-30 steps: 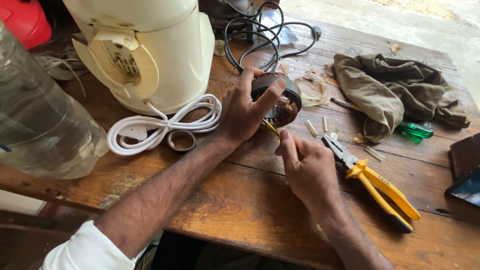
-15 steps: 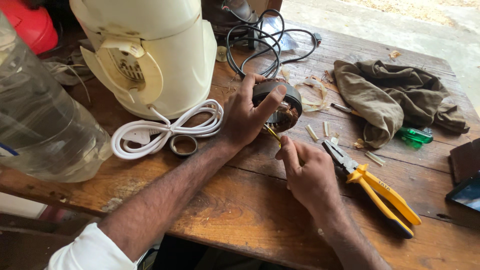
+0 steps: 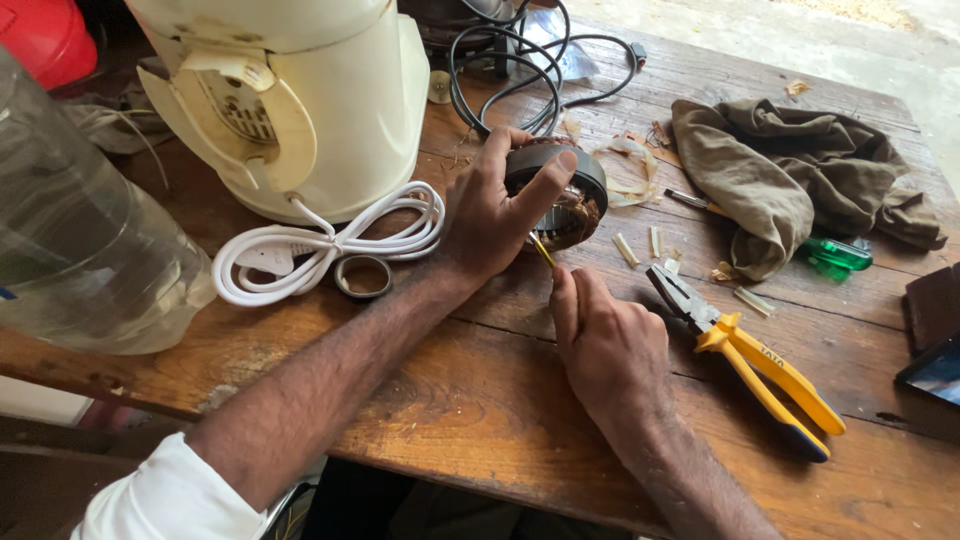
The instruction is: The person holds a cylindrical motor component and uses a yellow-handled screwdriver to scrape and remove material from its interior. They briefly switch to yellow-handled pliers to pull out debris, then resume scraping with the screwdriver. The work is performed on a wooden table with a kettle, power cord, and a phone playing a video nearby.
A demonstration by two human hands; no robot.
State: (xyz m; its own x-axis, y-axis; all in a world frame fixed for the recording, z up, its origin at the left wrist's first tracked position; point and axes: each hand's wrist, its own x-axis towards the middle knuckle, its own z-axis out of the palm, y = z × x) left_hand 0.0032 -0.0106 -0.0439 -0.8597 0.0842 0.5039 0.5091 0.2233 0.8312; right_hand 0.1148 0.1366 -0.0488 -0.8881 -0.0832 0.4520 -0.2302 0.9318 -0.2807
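My left hand (image 3: 495, 215) grips a round motor stator (image 3: 565, 195) with copper windings, tilted on the wooden table (image 3: 480, 400). Its thumb lies across the dark outer ring. My right hand (image 3: 605, 345) pinches a thin yellow strip (image 3: 542, 250) whose far end goes into the lower side of the stator. The two hands are close together near the middle of the table.
A cream appliance body (image 3: 290, 95) with a coiled white power cord (image 3: 320, 240) stands at the left, a small metal ring (image 3: 363, 276) beside it. Yellow-handled pliers (image 3: 745, 355) lie at the right. A brown rag (image 3: 790, 175), a green tool handle (image 3: 835, 255), black cables (image 3: 520, 60) and a clear plastic bottle (image 3: 80, 240) surround the work.
Both hands stay on the stator and the strip with only slight shifts. The view has moved a little.
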